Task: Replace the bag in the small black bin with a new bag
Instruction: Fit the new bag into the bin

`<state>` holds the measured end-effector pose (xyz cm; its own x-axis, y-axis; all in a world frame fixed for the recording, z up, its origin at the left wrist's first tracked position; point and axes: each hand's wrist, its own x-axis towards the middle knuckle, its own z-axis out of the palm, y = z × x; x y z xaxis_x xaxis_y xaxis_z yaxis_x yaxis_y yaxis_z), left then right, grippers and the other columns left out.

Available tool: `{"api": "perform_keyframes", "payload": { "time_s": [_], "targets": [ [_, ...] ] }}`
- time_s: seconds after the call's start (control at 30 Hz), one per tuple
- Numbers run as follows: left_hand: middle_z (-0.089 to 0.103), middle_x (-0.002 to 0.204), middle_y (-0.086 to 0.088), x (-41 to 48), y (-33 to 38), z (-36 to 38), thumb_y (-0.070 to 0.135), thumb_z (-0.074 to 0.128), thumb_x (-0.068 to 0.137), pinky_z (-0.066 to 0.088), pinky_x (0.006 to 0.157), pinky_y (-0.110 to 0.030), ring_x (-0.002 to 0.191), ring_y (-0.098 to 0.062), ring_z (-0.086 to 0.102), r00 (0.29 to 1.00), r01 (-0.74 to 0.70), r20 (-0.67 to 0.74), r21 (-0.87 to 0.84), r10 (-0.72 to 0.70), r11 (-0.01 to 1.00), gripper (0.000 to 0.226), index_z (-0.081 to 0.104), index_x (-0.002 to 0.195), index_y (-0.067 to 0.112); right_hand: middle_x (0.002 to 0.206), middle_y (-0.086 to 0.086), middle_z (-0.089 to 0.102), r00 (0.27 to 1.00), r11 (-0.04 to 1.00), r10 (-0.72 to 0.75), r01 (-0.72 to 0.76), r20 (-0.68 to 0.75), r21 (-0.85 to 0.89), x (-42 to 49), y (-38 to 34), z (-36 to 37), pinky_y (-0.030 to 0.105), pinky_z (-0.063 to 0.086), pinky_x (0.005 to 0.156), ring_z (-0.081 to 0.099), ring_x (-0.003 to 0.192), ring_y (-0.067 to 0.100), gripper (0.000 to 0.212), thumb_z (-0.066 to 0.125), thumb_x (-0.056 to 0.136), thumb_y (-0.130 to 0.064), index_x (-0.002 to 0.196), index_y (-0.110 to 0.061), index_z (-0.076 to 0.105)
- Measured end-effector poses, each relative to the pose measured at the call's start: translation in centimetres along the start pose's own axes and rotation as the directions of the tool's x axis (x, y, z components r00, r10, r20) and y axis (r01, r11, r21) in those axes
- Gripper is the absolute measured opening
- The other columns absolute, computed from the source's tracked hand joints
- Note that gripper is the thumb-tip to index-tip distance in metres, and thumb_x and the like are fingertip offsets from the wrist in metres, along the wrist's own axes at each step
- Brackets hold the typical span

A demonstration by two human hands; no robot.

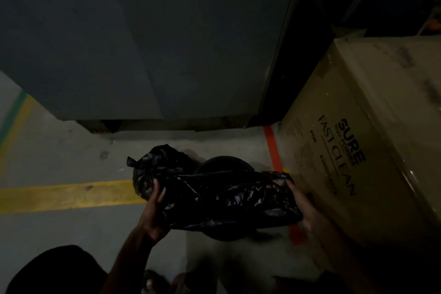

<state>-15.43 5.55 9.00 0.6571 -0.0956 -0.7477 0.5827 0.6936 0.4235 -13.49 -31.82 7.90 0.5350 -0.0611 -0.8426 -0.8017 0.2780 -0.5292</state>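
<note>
Two hands hold a new bag (229, 200) stretched flat above the bin (224, 164), and that puts the task somewhere past its middle, as far as I can judge. The left hand (155, 210) grips the bag's left edge, its fingers (158, 192) curled over the crumpled plastic; the right hand (303, 207) pinches the opposite edge, its fingertips just visible against the film and the rest lost in shadow. Between the two grips the bag lies as a wide band, its mouth apparently not opened yet, though the dim light makes that hard to confirm. The bin sits directly beneath the held plastic, only its round rim showing beyond the fingers and a dark curve below them; whether it is empty inside I cannot tell. Just past the left fingers, on the floor (71, 150), rests a knotted old bag (152, 162), touching or nearly touching the bin, which suggests the removal is done. A box (358, 141) stands close beside the right hand. What seems left: spreading the mouth, lowering the bag into the bin, folding its edge over the rim, and carrying away the tied one.
</note>
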Motion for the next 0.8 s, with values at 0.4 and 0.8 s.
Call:
{"api": "perform_keyframes", "payload": {
  "time_s": [0.4,0.8],
  "targets": [
    [0.07,0.126,-0.016,7.6,3.6,2.0,0.058,0.047,0.098,0.057,0.09,-0.057,0.112,-0.037,0.069,0.996,0.04,0.085,-0.034,-0.037,0.999,0.054,0.075,0.12,0.016,0.128,0.021,0.067,0.994,0.994,0.068,-0.06,-0.085,0.086,9.4,-1.9,1.2,0.051,0.049,0.102,0.062,0.119,0.039,0.056,0.065,0.09,-0.043,0.132,-0.007,0.063],
    [0.079,0.088,-0.012,10.8,4.3,5.4,0.063,0.039,0.097,0.062,0.054,-0.042,0.073,-0.03,0.077,0.999,0.05,0.01,0.124,-0.052,0.991,0.065,0.082,0.089,0.015,0.116,0.022,0.067,0.973,0.99,0.127,-0.113,-0.194,0.08,12.0,-3.6,3.3,0.038,0.052,0.065,0.065,0.089,0.033,0.055,0.053,0.095,-0.054,0.122,-0.007,0.062]
  ]
}}
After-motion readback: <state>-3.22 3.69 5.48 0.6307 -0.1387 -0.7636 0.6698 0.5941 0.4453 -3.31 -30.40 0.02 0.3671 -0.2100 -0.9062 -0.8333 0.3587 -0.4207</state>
